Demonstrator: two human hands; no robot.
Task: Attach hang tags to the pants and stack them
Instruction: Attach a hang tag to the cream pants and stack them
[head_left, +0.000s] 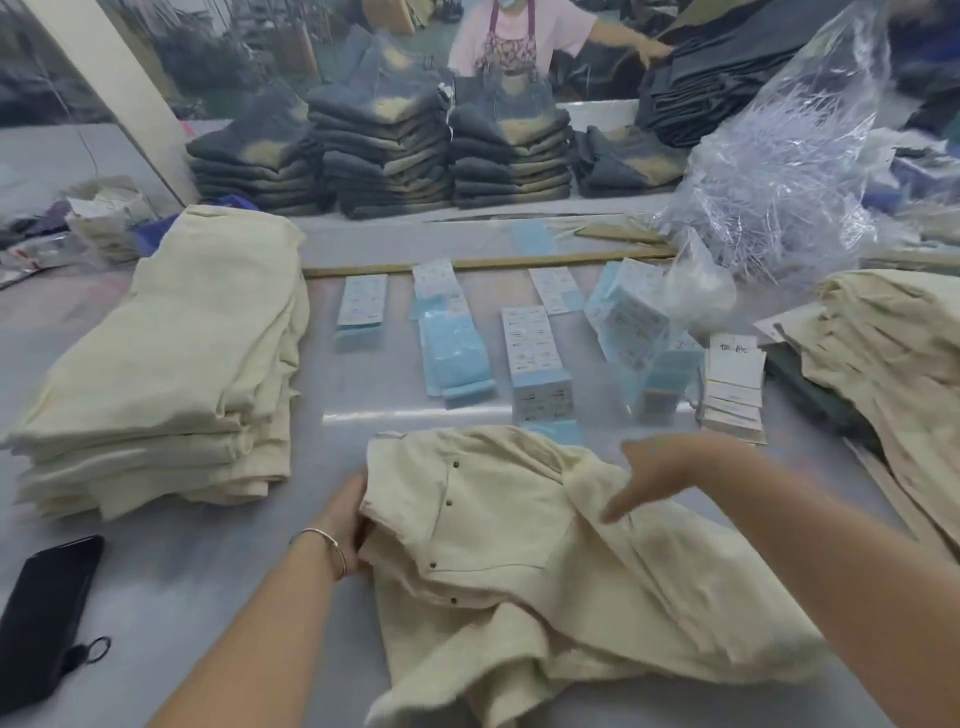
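Observation:
A cream pair of pants (519, 540) lies crumpled on the table in front of me, waistband to the left. My left hand (349, 519) grips the waistband edge, fingers tucked under the cloth. Over the pants' upper right part hovers my right hand (660, 467), blurred, its fingers straight and pointing down-left, holding nothing. On the left stands a neat stack of folded cream pants (171, 374). A looser pile of cream pants (893, 353) lies at the right. White hang tags (733, 389) sit in a small stack beyond my right hand.
Blue and white sticker sheets (535, 358) lie in rows mid-table. A black phone (44, 613) rests at the near left. Plastic bags of tag fasteners (779, 176) sit at the back right, stacks of dark jeans (384, 150) behind, and another person (519, 36) works across the table.

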